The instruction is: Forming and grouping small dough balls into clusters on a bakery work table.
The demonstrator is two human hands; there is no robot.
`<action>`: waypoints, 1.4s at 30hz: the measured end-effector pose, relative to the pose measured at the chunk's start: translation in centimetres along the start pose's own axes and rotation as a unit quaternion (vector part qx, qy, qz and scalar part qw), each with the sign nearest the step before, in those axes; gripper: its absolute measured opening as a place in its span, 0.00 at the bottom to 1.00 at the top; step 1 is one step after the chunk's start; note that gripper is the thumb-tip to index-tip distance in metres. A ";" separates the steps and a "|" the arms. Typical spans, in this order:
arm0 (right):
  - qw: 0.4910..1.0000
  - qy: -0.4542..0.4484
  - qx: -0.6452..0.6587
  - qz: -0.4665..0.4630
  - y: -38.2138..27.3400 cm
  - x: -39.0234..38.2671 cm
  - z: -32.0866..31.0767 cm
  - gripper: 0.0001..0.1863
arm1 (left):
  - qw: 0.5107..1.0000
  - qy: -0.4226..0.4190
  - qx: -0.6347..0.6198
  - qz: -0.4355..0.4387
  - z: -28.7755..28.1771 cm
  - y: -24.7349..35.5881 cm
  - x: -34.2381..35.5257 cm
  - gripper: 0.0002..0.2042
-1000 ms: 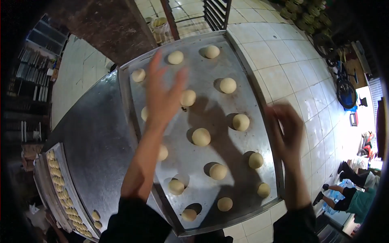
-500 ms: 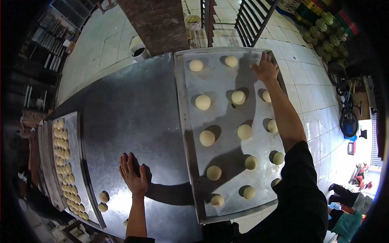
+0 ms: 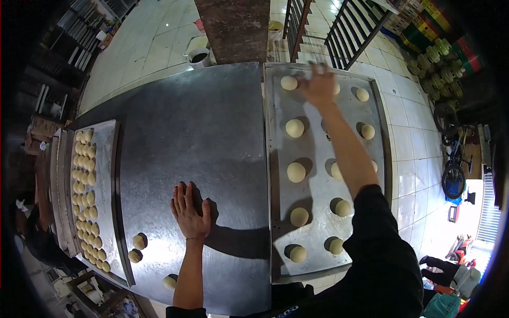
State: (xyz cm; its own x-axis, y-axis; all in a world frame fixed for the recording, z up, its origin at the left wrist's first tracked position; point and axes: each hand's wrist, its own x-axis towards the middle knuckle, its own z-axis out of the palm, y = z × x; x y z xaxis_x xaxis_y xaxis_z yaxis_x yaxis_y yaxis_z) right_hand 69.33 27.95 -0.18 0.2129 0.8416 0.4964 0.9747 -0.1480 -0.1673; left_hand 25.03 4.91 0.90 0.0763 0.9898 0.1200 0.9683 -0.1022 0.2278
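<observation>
My left hand lies flat on the dark metal table, fingers stretched out and holding nothing. Over the far end of a large metal tray, my right hand is blurred by motion, palm down with its fingers apart. To its left sits a round dough ball. Another dough ball peeks out at its right side, partly hidden by the hand. Rows of similar balls are spaced across this tray. My right forearm covers part of the middle row.
At the left, a second tray holds several small dough pieces in close rows. Loose dough pieces lie beside it. A metal rack and a bucket stand beyond the table. A person is at the left edge; a bicycle is at right.
My right hand has moved left along the tray's far end, uncovering a dough ball in the far right corner. The view has shifted; my left hand is still flat on the table.
</observation>
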 end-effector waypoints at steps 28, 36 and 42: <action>0.982 -0.063 0.162 0.068 -3.6 -20.6 -16.7 0.32 | 0.995 0.087 -0.034 0.040 -1.0 -0.9 -0.2 0.26; 0.884 -0.185 0.323 0.282 -9.4 -46.6 -33.2 0.09 | 0.982 0.135 -0.092 -0.095 -9.3 -10.8 -17.2 0.18; 0.860 -0.246 0.280 0.348 -16.6 -58.0 -38.1 0.07 | 0.993 0.086 -0.066 -0.047 -7.9 -16.5 -25.1 0.10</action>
State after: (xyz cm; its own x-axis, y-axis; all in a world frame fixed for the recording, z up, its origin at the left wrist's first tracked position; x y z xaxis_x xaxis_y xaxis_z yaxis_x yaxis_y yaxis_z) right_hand 43.40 -38.24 6.29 0.5430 0.7890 -0.2874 0.4081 -0.5470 -0.7309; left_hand 5.26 -19.06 1.78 -0.0654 0.9654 0.2523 0.9285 -0.0338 0.3699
